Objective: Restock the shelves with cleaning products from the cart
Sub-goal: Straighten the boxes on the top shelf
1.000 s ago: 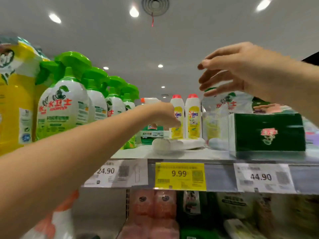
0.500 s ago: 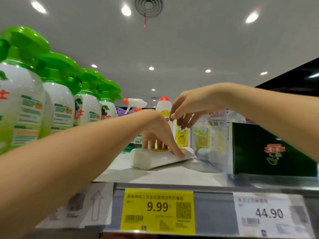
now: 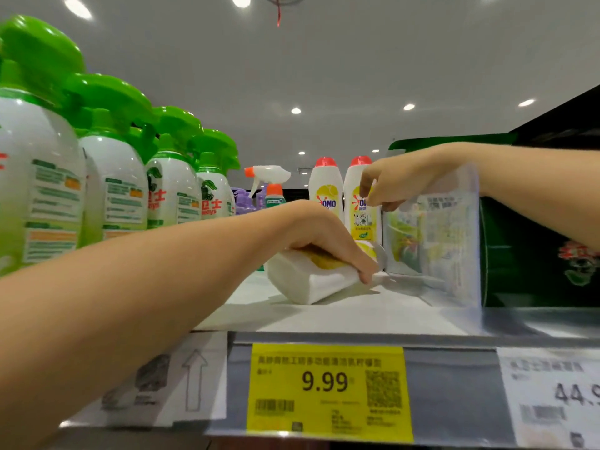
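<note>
Lying bottle (image 3: pixel 311 284) on shelf (image 3: pixel 357 316), clamped under curled left hand (image 3: pixel 328 241) fingers. Right hand (image 3: pixel 399 180) at its 1 o'clock, fingers curled at upright bottle (image 3: pixel 363 222); grip cannot be told. Risk: upright bottle toppled if lying bottle is swung up.

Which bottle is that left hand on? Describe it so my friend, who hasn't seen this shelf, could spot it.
Find the shelf edge with the yellow 9.99 price tag. Just above that tag, a white bottle with a yellow label lies under the left hand. It is the only one on its side; the two red-capped bottles behind it stand upright.
</note>
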`<state>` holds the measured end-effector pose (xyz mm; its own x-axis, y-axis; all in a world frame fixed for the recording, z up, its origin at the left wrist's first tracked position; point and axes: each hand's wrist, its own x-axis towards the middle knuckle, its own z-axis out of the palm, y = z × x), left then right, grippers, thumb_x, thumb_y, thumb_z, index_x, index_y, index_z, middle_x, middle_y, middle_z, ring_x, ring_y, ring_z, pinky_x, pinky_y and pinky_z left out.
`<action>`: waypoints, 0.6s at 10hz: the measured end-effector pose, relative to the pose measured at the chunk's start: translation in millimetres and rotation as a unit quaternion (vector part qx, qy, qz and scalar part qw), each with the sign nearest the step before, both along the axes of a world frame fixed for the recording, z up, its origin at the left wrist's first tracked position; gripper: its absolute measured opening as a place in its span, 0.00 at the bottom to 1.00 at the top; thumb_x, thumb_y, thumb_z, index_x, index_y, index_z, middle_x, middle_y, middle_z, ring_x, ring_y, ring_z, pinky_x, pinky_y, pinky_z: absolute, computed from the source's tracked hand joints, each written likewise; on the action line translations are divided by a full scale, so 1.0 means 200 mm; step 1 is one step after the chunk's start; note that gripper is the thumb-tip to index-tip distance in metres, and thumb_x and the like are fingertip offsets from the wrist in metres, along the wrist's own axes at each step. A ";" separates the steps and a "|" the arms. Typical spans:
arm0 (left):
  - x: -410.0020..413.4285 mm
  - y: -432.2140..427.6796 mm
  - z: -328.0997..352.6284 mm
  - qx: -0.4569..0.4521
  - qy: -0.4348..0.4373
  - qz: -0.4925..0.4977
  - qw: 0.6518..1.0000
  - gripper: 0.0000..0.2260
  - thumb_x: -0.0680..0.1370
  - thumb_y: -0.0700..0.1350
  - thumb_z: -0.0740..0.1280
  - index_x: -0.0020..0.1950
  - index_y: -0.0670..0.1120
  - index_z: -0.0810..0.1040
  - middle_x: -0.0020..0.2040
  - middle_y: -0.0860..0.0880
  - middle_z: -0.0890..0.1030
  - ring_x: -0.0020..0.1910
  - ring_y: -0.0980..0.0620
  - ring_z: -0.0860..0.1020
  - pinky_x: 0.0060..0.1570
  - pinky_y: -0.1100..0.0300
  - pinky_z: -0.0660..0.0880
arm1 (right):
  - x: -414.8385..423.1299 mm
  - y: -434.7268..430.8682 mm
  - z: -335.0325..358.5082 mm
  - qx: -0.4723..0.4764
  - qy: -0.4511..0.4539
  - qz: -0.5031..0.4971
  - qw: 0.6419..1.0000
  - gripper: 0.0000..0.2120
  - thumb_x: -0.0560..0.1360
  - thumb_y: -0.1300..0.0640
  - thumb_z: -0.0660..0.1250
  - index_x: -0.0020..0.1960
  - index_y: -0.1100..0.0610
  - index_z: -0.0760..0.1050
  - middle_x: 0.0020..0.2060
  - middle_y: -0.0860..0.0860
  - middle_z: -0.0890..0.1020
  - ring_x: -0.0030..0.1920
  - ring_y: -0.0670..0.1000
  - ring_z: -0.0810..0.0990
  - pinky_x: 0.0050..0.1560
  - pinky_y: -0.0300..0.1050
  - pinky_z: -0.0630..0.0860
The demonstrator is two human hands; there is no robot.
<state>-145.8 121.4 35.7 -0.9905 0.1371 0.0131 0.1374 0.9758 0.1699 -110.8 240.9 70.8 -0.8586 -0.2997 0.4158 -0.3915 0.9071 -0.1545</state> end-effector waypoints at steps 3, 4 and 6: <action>-0.08 -0.04 0.03 0.247 0.216 -0.019 0.945 0.23 0.66 0.60 0.75 0.49 0.48 0.71 0.39 0.50 0.76 0.34 0.54 0.75 0.26 0.63 0.69 | -0.10 0.04 0.03 -0.104 0.001 -0.005 0.995 0.14 0.78 0.62 0.65 0.34 0.56 0.67 0.18 0.45 0.74 0.17 0.40 0.74 0.17 0.32 0.69; -0.08 -0.03 0.02 0.309 0.258 -0.074 0.913 0.29 0.69 0.58 0.74 0.56 0.45 0.62 0.39 0.52 0.72 0.34 0.59 0.71 0.19 0.70 0.66 | -0.09 0.05 0.04 -0.169 0.003 0.022 0.985 0.12 0.79 0.59 0.65 0.37 0.56 0.69 0.19 0.46 0.76 0.19 0.41 0.77 0.18 0.34 0.72; -0.04 -0.01 0.04 0.378 0.125 -0.148 0.905 0.23 0.75 0.50 0.70 0.64 0.48 0.63 0.48 0.52 0.75 0.50 0.51 0.77 0.37 0.61 0.76 | -0.03 0.07 0.07 -0.219 -0.026 0.068 0.973 0.02 0.79 0.59 0.65 0.47 0.57 0.74 0.38 0.50 0.80 0.31 0.43 0.81 0.30 0.39 0.79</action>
<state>-153.2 119.3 44.3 -0.8652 0.2540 0.4323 0.4996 0.5083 0.7014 -116.8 254.5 83.8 -0.8468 -0.2166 0.4858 -0.4847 0.6903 -0.5371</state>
